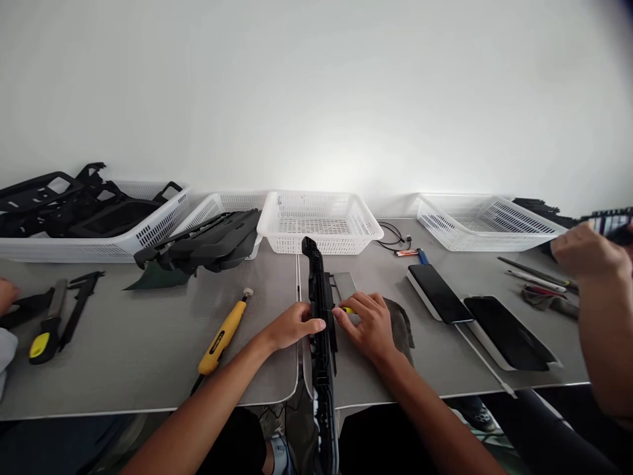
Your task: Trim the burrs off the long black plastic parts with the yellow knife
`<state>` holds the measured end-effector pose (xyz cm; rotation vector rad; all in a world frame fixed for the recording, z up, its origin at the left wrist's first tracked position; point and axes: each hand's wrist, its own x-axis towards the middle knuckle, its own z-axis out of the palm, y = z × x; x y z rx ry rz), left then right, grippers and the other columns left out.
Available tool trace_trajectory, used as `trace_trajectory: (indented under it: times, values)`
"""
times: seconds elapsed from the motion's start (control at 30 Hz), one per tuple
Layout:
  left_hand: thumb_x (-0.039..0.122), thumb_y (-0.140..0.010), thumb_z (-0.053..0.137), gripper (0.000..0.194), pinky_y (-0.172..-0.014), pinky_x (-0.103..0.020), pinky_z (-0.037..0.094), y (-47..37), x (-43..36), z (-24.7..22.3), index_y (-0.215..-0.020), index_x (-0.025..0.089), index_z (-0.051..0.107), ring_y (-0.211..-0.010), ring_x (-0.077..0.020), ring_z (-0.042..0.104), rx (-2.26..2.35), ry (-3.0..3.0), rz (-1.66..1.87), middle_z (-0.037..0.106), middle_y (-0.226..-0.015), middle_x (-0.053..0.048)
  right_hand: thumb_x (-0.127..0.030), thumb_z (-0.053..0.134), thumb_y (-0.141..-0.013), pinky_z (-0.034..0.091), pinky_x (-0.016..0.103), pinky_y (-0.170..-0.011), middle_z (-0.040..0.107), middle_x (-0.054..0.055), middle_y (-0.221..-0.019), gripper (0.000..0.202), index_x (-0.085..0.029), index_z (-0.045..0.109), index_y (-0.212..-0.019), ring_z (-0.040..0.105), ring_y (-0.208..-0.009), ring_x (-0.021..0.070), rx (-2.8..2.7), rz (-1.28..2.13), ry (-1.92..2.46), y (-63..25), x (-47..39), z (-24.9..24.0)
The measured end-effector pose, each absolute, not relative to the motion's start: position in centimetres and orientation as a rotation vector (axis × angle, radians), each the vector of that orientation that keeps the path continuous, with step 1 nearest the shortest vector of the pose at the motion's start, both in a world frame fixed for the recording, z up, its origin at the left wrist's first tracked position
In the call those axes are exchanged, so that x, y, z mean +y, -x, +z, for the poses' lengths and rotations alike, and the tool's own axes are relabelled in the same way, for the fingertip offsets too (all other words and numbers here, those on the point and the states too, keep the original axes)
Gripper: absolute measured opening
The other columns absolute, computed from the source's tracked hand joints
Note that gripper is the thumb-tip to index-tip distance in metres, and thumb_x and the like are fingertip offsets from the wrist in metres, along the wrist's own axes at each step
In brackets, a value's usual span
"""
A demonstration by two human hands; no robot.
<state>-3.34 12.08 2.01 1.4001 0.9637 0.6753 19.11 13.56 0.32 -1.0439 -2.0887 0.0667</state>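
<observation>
A long black plastic part (320, 330) stands on its edge in front of me, running from the tabletop down past the table's front edge. My left hand (295, 326) is closed round its left side, thumb across the top. On the other side, my right hand (368, 324) has its fingers curled round a flat grey file (345, 285); a bit of yellow handle shows at the fingertips, the rest is covered. Its thumb tip is close to the part; contact cannot be made out. A dark grey cloth (401, 326) lies beside and partly behind this hand.
A yellow rotary tool (223, 336) lies left. White baskets (321, 245) line the wall; black parts (212, 241) overhang one. Phones (440, 293), a hammer (422, 256), calipers (82, 307) and a yellow-black-handled file (48, 326) lie about. Co-workers' hands (593, 251) are at both sides.
</observation>
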Motion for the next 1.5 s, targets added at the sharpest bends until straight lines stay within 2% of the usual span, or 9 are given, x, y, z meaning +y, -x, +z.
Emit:
trace_trajectory:
  times: [0.17,0.33,0.53,0.63,0.73,0.83,1.13,1.33,1.5]
  values:
    - [0.051,-0.080,0.076,0.042,-0.090,-0.034,0.050,3.5,12.0,2.3,-0.101,0.016,0.070,-0.099,-0.0247,0.064,0.995,-1.332,0.807,0.072,-0.100,-0.006,-0.042,0.057,-0.106,0.034,0.035,-0.077,0.071,0.000,-0.078,0.035,-0.022,0.067,-0.079,0.061,-0.070,0.0143,-2.142,0.057,0.988,-19.1,13.4,0.3]
    - [0.046,-0.086,0.075,0.056,-0.108,-0.040,0.046,3.8,11.8,3.1,-0.135,0.022,0.064,-0.126,-0.0288,0.059,0.957,-1.277,0.821,0.069,-0.131,-0.008,-0.037,0.055,-0.107,0.036,0.034,-0.077,0.072,0.002,-0.082,0.030,-0.023,0.069,-0.085,0.064,-0.076,0.0159,-2.052,0.057,1.041,-19.2,13.5,0.4]
    - [0.056,-0.091,0.069,0.060,-0.079,-0.032,0.052,3.5,12.0,2.4,-0.138,0.019,0.062,-0.093,-0.0231,0.065,0.917,-1.231,0.733,0.070,-0.103,-0.006,-0.038,0.038,-0.114,0.040,0.033,-0.078,0.072,0.004,-0.090,0.039,-0.025,0.071,-0.098,0.064,-0.083,0.0183,-2.003,0.140,1.084,-19.3,13.7,0.2]
    - [0.059,-0.089,0.070,0.055,-0.063,-0.026,0.046,3.2,11.9,2.3,-0.124,0.017,0.066,-0.071,-0.0153,0.057,0.946,-1.300,0.669,0.060,-0.082,0.001,-0.042,0.036,-0.114,0.040,0.033,-0.080,0.072,0.004,-0.092,0.041,-0.024,0.071,-0.101,0.064,-0.084,0.0186,-2.034,0.150,1.060,-19.2,13.7,0.3]
    - [0.058,-0.089,0.071,0.057,-0.056,-0.023,0.041,2.7,11.5,2.6,-0.128,0.018,0.060,-0.060,-0.0113,0.048,0.955,-1.377,0.613,0.049,-0.072,0.007,-0.042,0.035,-0.115,0.040,0.034,-0.080,0.073,0.005,-0.093,0.042,-0.024,0.070,-0.101,0.064,-0.085,0.0186,-2.066,0.131,1.060,-19.1,13.7,0.4]
    - [0.052,-0.089,0.072,0.065,-0.052,-0.022,0.038,2.4,11.2,2.9,-0.141,0.018,0.052,-0.057,-0.0113,0.047,0.982,-1.417,0.617,0.049,-0.069,0.008,-0.039,0.038,-0.115,0.039,0.034,-0.080,0.073,0.004,-0.093,0.039,-0.023,0.069,-0.100,0.064,-0.084,0.0181,-2.103,0.108,1.076,-19.0,13.7,0.3]
    - [0.044,-0.090,0.070,0.073,-0.050,-0.022,0.034,2.3,11.2,2.6,-0.152,0.016,0.043,-0.054,-0.0106,0.044,1.018,-1.425,0.689,0.050,-0.065,0.008,-0.035,0.041,-0.114,0.037,0.032,-0.079,0.072,0.003,-0.089,0.035,-0.022,0.067,-0.095,0.063,-0.081,0.0170,-2.121,0.075,1.030,-18.8,13.7,0.2]
    - [0.043,-0.090,0.071,0.076,-0.053,-0.023,0.033,2.4,11.5,2.0,-0.156,0.017,0.042,-0.055,-0.0116,0.045,1.065,-1.393,0.749,0.052,-0.065,0.007,-0.036,0.042,-0.114,0.035,0.032,-0.078,0.070,0.003,-0.086,0.037,-0.020,0.068,-0.092,0.060,-0.078,0.0159,-2.157,0.085,0.983,-18.7,13.6,0.2]
    - [0.043,-0.088,0.073,0.071,-0.051,-0.023,0.029,2.6,12.0,1.0,-0.149,0.016,0.050,-0.055,-0.0118,0.044,1.078,-1.304,0.892,0.053,-0.064,0.007,-0.034,0.052,-0.108,0.037,0.032,-0.078,0.069,0.004,-0.090,0.024,-0.020,0.068,-0.097,0.061,-0.081,0.0173,-2.160,0.080,0.927,-18.7,13.5,-0.1]
